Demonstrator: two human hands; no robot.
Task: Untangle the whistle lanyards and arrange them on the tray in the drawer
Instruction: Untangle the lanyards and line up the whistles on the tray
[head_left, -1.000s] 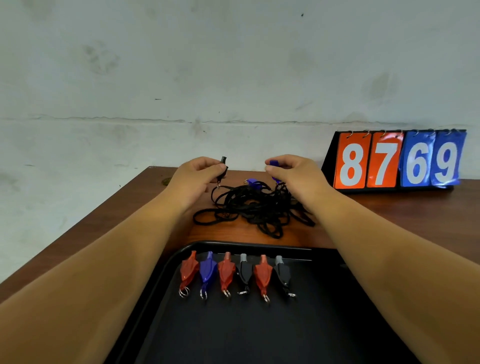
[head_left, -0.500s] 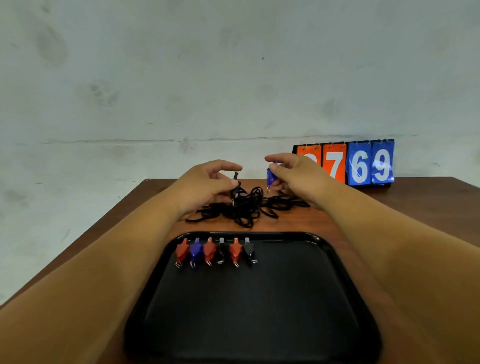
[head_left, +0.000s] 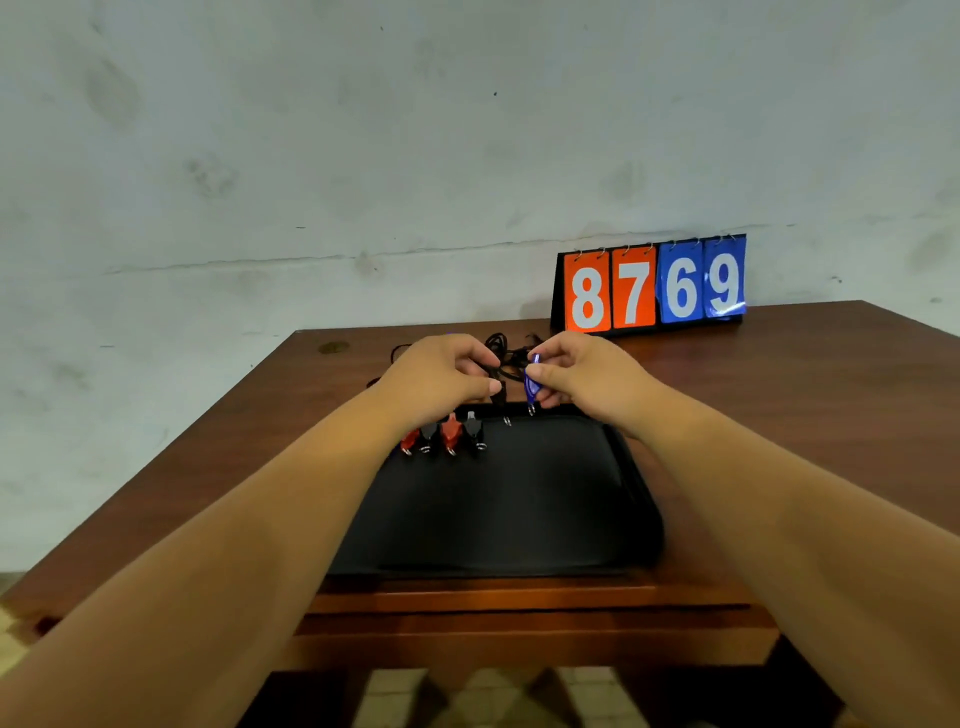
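Note:
My left hand (head_left: 441, 376) pinches a black whistle (head_left: 497, 392) over the far edge of the black tray (head_left: 519, 509). Beside it my right hand (head_left: 582, 376) pinches a blue whistle (head_left: 531, 387), its metal ring hanging just above the tray rim. The tangle of black lanyards (head_left: 501, 353) lies on the table behind both hands, mostly hidden by them. Red and black whistles (head_left: 447, 436) lie in a row at the tray's far left; my left forearm covers part of that row.
A flip scoreboard (head_left: 654, 286) reading 8769 stands at the back right of the wooden table (head_left: 779, 415). A plastered wall rises behind the table. The table's front edge and the floor show below.
Both hands have drawn back from the lanyard pile toward the tray, carrying the black and blue whistles. The camera has pulled back and tilted, showing the table's front edge.

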